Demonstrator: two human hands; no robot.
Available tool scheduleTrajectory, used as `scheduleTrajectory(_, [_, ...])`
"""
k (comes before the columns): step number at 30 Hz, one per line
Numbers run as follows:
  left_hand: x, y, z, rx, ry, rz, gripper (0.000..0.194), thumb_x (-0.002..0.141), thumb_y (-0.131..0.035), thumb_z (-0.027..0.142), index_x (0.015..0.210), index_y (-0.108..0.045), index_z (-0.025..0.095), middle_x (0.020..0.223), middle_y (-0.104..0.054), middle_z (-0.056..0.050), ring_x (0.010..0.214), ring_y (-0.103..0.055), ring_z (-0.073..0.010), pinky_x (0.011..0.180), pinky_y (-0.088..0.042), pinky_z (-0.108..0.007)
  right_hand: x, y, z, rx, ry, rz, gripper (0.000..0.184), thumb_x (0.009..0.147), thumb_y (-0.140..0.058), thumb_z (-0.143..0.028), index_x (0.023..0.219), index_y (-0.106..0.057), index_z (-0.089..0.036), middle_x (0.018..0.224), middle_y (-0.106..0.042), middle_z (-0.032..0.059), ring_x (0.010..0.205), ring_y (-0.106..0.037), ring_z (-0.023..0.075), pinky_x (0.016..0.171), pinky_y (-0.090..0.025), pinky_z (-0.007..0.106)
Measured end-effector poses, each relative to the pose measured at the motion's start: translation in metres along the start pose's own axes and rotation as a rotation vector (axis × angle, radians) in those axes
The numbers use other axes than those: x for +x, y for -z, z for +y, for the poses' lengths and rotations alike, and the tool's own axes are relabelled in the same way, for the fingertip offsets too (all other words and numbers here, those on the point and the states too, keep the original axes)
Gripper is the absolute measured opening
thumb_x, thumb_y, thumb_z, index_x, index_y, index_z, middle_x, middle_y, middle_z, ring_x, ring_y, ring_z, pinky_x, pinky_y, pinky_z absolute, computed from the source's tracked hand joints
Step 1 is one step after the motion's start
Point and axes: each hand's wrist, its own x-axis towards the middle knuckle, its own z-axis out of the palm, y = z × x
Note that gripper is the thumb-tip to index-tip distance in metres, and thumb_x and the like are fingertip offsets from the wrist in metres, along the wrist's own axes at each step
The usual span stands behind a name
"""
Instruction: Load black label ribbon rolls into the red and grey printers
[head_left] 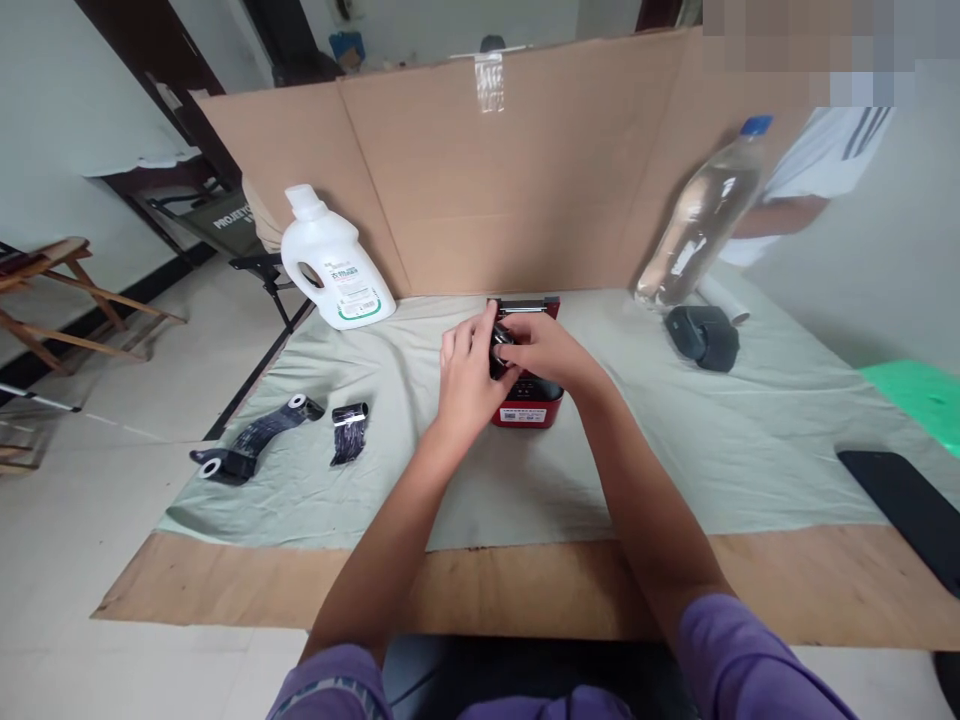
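A small red and black device (pixel 529 412), which looks like a label printer, stands in the middle of the cloth. Its hinged top (pixel 529 305) is raised at the back, and a white sticker is on its front. Just above its opening, a shiny black piece (pixel 501 350), perhaps a ribbon roll, sits between my two hands. My left hand (pixel 470 372) curls around its left side, with the index finger stretched upward. From the right, the fingers of my right hand (pixel 546 345) press on it. Much of the piece and of the device's inside is hidden by my hands.
Left on the cloth lie a partly unrolled black ribbon (pixel 262 435) and a short black roll (pixel 349 432). A white jug (pixel 337 265) and a clear bottle (pixel 705 220) stand by the cardboard screen (pixel 517 190). A dark gadget (pixel 703 337) and a phone (pixel 911 510) lie right.
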Motion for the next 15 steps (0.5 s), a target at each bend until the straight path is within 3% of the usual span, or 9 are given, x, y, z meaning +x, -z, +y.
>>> scheduleTrajectory(3, [0.000, 0.006, 0.000, 0.000, 0.137, -0.143, 0.094, 0.081, -0.077, 0.035, 0.162, -0.030, 0.022, 0.122, -0.067, -0.014, 0.116, -0.060, -0.0345, 0.103, -0.042, -0.050, -0.002, 0.015, 0.002, 0.026, -0.039, -0.072, 0.010, 0.080, -0.057, -0.022, 0.072, -0.053, -0.020, 0.068, -0.051, -0.0036, 0.063, -0.049, 0.0124, 0.059, -0.035, 0.027])
scheduleTrajectory(8, [-0.013, 0.020, 0.005, -0.303, 0.281, -0.404, 0.082, 0.089, -0.067, 0.030, 0.162, -0.031, 0.023, 0.081, -0.070, 0.000, 0.076, -0.067, -0.0194, 0.077, -0.050, -0.031, 0.001, 0.033, 0.021, -0.275, -0.078, -0.166, 0.011, 0.081, -0.053, -0.013, 0.079, -0.063, -0.018, 0.071, -0.060, -0.0014, 0.067, -0.052, 0.0142, 0.063, -0.035, 0.027])
scheduleTrajectory(11, [-0.027, 0.009, 0.012, -0.557, 0.401, -0.545, 0.071, 0.088, -0.067, 0.028, 0.155, -0.045, 0.020, 0.073, -0.067, 0.002, 0.063, -0.062, -0.0143, 0.064, -0.047, -0.026, 0.005, 0.032, 0.028, -0.493, -0.103, -0.209, 0.018, 0.081, -0.052, -0.007, 0.082, -0.067, -0.018, 0.080, -0.067, 0.0025, 0.074, -0.057, 0.0168, 0.066, -0.036, 0.028])
scheduleTrajectory(15, [-0.032, -0.012, 0.019, -0.698, 0.519, -0.568, 0.054, 0.088, -0.066, 0.020, 0.142, -0.059, 0.014, 0.061, -0.062, 0.004, 0.049, -0.054, -0.0103, 0.055, -0.043, -0.023, 0.006, 0.024, 0.027, -0.653, -0.182, -0.177, 0.030, 0.086, -0.050, -0.006, 0.101, -0.074, -0.018, 0.105, -0.075, 0.0082, 0.091, -0.064, 0.0210, 0.076, -0.040, 0.029])
